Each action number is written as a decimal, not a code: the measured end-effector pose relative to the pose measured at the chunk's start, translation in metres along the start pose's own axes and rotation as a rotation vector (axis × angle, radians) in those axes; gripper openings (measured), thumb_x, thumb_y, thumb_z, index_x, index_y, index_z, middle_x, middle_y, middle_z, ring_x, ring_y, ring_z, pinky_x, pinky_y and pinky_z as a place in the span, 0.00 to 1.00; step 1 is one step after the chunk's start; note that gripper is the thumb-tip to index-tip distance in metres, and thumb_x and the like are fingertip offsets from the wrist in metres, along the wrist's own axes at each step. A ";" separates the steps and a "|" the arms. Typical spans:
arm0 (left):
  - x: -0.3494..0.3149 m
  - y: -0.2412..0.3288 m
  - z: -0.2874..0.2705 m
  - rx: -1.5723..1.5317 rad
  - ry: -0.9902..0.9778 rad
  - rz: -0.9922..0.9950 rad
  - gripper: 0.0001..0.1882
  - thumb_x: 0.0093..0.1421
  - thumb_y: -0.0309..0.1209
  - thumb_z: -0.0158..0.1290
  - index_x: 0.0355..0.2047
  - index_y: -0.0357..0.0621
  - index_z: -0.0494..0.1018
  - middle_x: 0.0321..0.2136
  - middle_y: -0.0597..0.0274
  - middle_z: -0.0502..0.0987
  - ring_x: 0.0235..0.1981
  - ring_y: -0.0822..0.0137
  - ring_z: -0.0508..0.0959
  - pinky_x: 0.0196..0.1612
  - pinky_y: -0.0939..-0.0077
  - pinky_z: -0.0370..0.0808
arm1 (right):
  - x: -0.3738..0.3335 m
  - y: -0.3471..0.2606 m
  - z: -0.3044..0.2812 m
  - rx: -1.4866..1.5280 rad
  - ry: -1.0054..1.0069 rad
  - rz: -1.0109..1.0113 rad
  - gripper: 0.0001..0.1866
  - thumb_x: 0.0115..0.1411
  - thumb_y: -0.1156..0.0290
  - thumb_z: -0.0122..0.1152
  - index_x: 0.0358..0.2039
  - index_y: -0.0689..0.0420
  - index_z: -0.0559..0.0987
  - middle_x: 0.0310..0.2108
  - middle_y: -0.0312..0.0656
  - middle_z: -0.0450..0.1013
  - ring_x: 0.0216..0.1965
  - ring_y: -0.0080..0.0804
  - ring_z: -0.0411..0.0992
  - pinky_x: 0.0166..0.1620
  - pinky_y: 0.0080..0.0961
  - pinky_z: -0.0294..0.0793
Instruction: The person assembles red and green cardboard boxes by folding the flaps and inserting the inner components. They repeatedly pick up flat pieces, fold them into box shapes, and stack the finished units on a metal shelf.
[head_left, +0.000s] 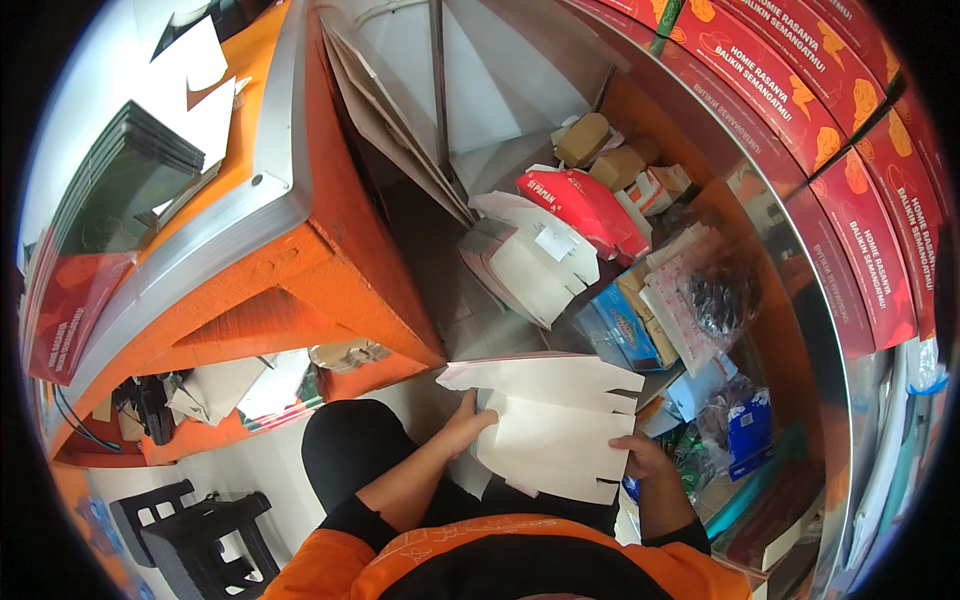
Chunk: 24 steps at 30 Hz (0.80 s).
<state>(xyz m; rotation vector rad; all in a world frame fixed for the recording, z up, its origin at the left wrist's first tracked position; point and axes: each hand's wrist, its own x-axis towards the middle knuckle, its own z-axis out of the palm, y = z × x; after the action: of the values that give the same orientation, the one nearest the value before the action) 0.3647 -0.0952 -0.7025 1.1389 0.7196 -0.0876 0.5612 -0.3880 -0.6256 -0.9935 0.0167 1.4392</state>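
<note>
Over my lap lies a stack of flat cardboard box blanks (555,430), white side up, with slots and tabs cut along the right edge. My left hand (468,425) is closed around its left edge, thumb on top, fingers underneath. At the right edge my right hand (645,456) grips it near a slot, with part of the fingers hidden below the board. Beyond it, another stack of white box blanks (535,265) leans at a tilt next to a red printed packet (590,210).
An orange counter (345,300) with a metal edge stands at left, papers on its lower shelf. A black plastic stool (205,540) is at lower left. Red printed boxes (860,240) are stacked at right. Below them are a blue carton (630,325) and plastic bags (720,305).
</note>
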 end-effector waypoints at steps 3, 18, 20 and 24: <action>-0.011 0.035 0.003 0.158 -0.112 -0.062 0.55 0.58 0.45 0.59 0.72 0.31 0.38 0.67 0.36 0.57 0.68 0.47 0.61 0.67 0.64 0.60 | 0.001 0.015 -0.007 -0.082 0.142 0.004 0.34 0.59 0.69 0.62 0.64 0.64 0.64 0.58 0.50 0.71 0.57 0.44 0.73 0.60 0.43 0.72; 0.024 0.034 -0.029 0.019 0.153 0.148 0.31 0.69 0.40 0.47 0.69 0.44 0.55 0.56 0.53 0.71 0.53 0.62 0.75 0.56 0.70 0.70 | 0.147 -0.067 -0.079 0.122 0.174 -0.510 0.26 0.65 0.63 0.56 0.57 0.67 0.72 0.52 0.51 0.76 0.52 0.46 0.76 0.55 0.43 0.75; 0.026 0.022 -0.030 0.137 0.145 0.191 0.32 0.69 0.39 0.48 0.69 0.43 0.55 0.57 0.52 0.71 0.52 0.62 0.76 0.55 0.71 0.70 | 0.174 -0.081 -0.053 0.114 0.144 -0.512 0.27 0.64 0.64 0.58 0.59 0.66 0.71 0.54 0.51 0.74 0.54 0.48 0.74 0.56 0.47 0.75; 0.022 0.018 -0.025 0.304 0.111 0.164 0.33 0.67 0.39 0.50 0.69 0.42 0.55 0.57 0.49 0.72 0.51 0.58 0.77 0.54 0.68 0.72 | 0.231 -0.068 -0.078 0.142 0.142 -0.461 0.28 0.62 0.64 0.59 0.59 0.64 0.70 0.56 0.51 0.73 0.56 0.49 0.72 0.59 0.48 0.71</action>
<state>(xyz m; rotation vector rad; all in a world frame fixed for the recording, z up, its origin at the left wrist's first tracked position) 0.3771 -0.0591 -0.7060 1.4996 0.7243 0.0059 0.7060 -0.2350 -0.7656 -0.9093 -0.0060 0.9323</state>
